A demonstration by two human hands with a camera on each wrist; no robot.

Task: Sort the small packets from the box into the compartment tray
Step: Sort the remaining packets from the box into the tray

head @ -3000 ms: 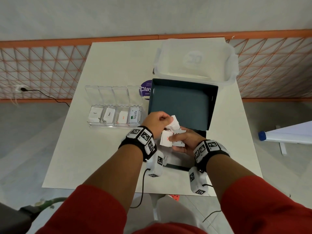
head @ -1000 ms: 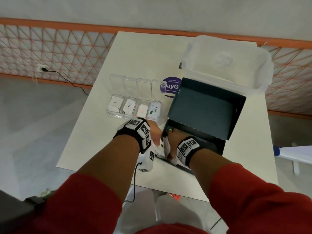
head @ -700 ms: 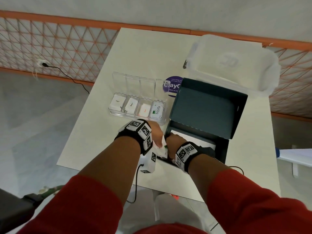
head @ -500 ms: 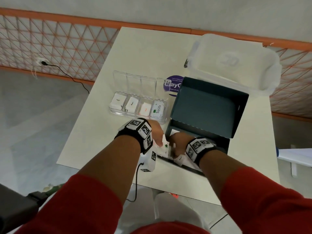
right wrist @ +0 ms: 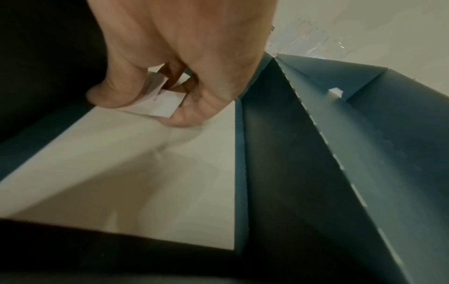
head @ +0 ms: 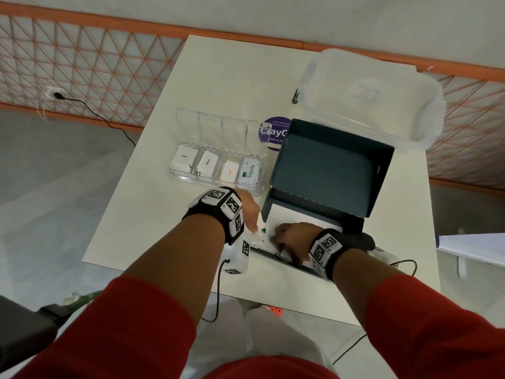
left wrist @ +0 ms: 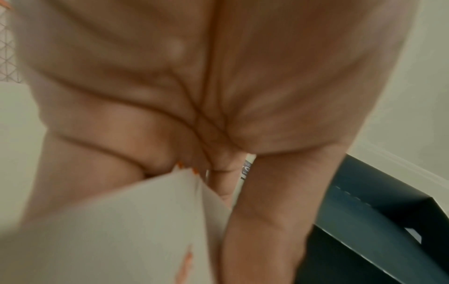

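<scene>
A clear compartment tray [head: 177,170] lies left of the open dark teal box [head: 325,170]. Its four cells hold white packets labelled Sugar [head: 184,160], Pepper [head: 208,162], Salt [head: 229,170] and Stevia [head: 250,172]. My left hand [head: 252,224] hovers at the box's near left corner and grips a small bunch of white packets [left wrist: 145,221], one with orange print. My right hand [head: 284,242] is down inside the box. There its thumb and fingers [right wrist: 184,119] pinch a white packet [right wrist: 167,104] on the pale box floor [right wrist: 145,182].
A large clear plastic bin [head: 369,91] stands behind the box at the table's back right. A purple round sticker [head: 273,132] shows between tray and box. The table's near edge runs just under my wrists. Orange mesh fencing lines the wall.
My right hand has left the bunch in my left hand and gone down into the box, where it now pinches a packet. The left hand has stayed at the box corner with its packets.
</scene>
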